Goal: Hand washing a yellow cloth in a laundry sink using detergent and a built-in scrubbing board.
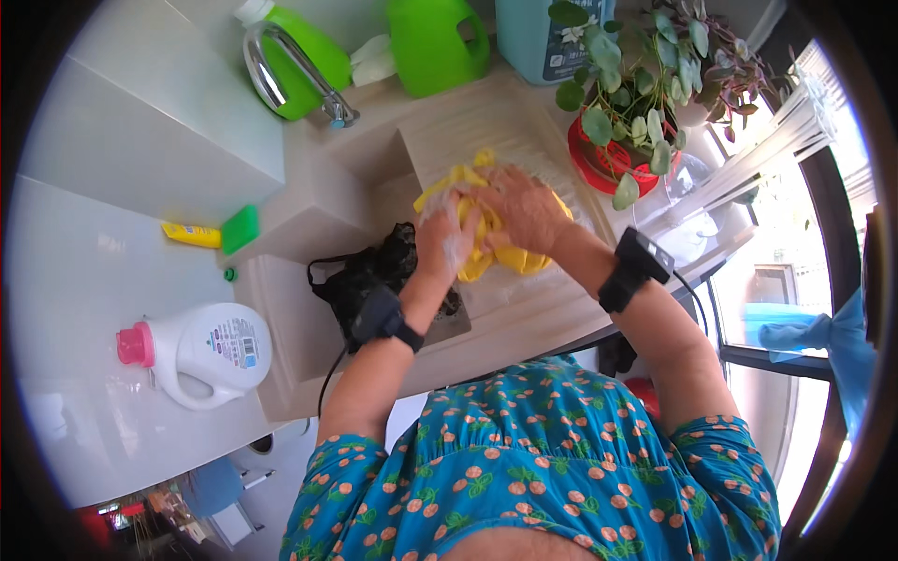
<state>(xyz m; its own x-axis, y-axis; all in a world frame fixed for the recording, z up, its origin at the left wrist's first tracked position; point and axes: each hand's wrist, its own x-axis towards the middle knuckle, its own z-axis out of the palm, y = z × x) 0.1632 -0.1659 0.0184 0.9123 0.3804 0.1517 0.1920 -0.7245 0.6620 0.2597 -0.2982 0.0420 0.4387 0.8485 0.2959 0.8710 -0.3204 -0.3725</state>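
A wet yellow cloth (530, 262) lies bunched on the ridged washboard (449, 133) of a stone-coloured laundry sink. My left hand (443, 235), with suds on its back, grips the cloth's left side. From the right, my right hand (525, 208) is pressed into the same cloth with its fingers bent into the folds. The two hands nearly meet, and they hide much of the cloth. Down in the basin (280, 301), a black strapped garment (337, 280) lies partly under my left forearm.
A chrome faucet (298, 59) arches over the basin's back. Behind stand green jugs (431, 49) and a blue container (519, 38). A potted plant (617, 133) borders the washboard's right. On the left counter are a white detergent bottle (210, 343), a green sponge (240, 230) and a yellow tube (191, 235).
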